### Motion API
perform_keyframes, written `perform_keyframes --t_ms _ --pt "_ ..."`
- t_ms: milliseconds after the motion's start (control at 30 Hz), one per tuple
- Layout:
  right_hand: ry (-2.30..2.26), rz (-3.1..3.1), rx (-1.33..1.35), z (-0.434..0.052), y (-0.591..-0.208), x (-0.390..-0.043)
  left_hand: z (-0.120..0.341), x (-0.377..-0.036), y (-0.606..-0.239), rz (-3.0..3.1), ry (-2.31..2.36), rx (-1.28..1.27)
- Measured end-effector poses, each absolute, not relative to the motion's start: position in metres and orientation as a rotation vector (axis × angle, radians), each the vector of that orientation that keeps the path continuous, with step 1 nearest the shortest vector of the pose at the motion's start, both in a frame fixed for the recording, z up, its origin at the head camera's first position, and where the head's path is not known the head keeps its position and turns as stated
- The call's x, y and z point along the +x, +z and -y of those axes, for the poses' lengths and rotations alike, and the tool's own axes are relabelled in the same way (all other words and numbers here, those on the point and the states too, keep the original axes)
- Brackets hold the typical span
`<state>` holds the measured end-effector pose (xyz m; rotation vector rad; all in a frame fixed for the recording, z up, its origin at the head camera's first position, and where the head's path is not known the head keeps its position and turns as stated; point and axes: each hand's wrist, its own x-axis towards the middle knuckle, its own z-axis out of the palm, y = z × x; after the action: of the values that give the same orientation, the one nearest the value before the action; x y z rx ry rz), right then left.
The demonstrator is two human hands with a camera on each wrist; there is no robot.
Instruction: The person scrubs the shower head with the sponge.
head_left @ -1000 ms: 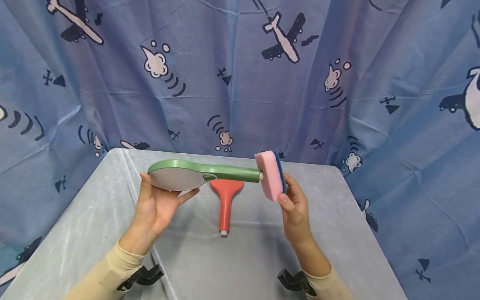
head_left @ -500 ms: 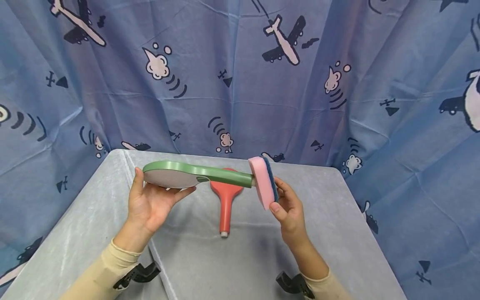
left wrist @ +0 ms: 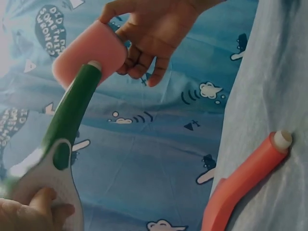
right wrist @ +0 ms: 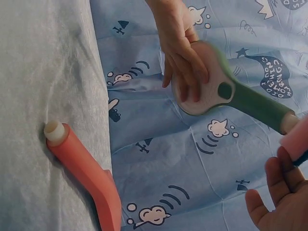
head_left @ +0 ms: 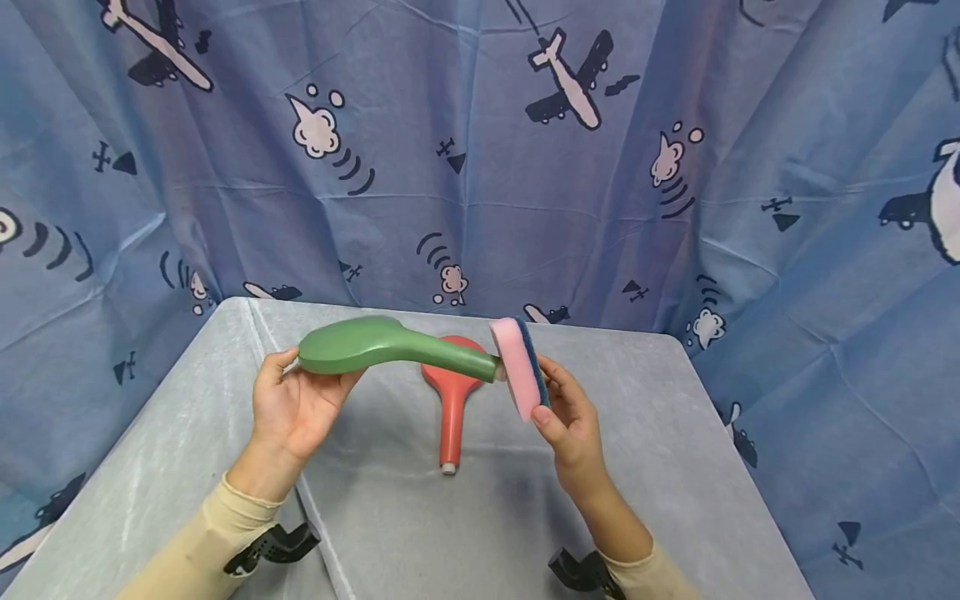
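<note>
My left hand (head_left: 296, 408) holds a green shower head (head_left: 360, 344) by its round head, thumb at the rim and fingers spread under the white face (right wrist: 214, 72). Its green back is toward the head camera, the handle pointing right and slightly down. My right hand (head_left: 573, 429) pinches a pink sponge (head_left: 516, 371) with a dark blue scouring side, thumb at its lower edge. The sponge's pink side stands right at the pale threaded end (left wrist: 95, 64) of the handle. Both things are held up above the table.
A red shower head (head_left: 450, 417) lies on the grey cloth-covered table (head_left: 480, 533), its threaded end toward me, partly behind the green one. Blue curtain (head_left: 480, 167) with airplane prints hangs behind and at both sides.
The green shower head has rolled, so its white face has turned out of the head view and the green back shows. The sponge and right hand have shifted left and slightly down.
</note>
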<state>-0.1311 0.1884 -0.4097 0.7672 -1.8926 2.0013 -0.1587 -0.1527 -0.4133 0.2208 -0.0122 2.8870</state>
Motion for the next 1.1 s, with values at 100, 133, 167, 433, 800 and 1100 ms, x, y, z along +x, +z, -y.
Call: perform_keyframes --t_ms 100,133,167,433,800,1100 --pt "1.995 1.886 0.790 -0.188 -0.410 -0.130 0.151 -0.158 -0.411 -0.083 2.862 0.226" --pt "1.992 1.891 0.799 -0.188 -0.410 -0.130 0.150 -0.158 -0.410 -0.137 2.861 0.232" --pt "1.991 1.901 0.800 -0.187 -0.410 -0.130 0.149 -0.157 -0.408 -0.189 2.865 0.237" --pt "1.844 2.097 0.789 -0.191 -0.407 -0.130 0.153 -0.156 -0.396 -0.509 2.931 0.165" --pt "1.358 2.392 0.656 -0.194 -0.406 -0.136 0.180 -0.170 -0.400 -0.877 2.864 -0.021" --pt "0.991 2.464 0.532 -0.202 -0.409 -0.147 0.196 -0.203 -0.424 -1.361 2.532 -0.114"
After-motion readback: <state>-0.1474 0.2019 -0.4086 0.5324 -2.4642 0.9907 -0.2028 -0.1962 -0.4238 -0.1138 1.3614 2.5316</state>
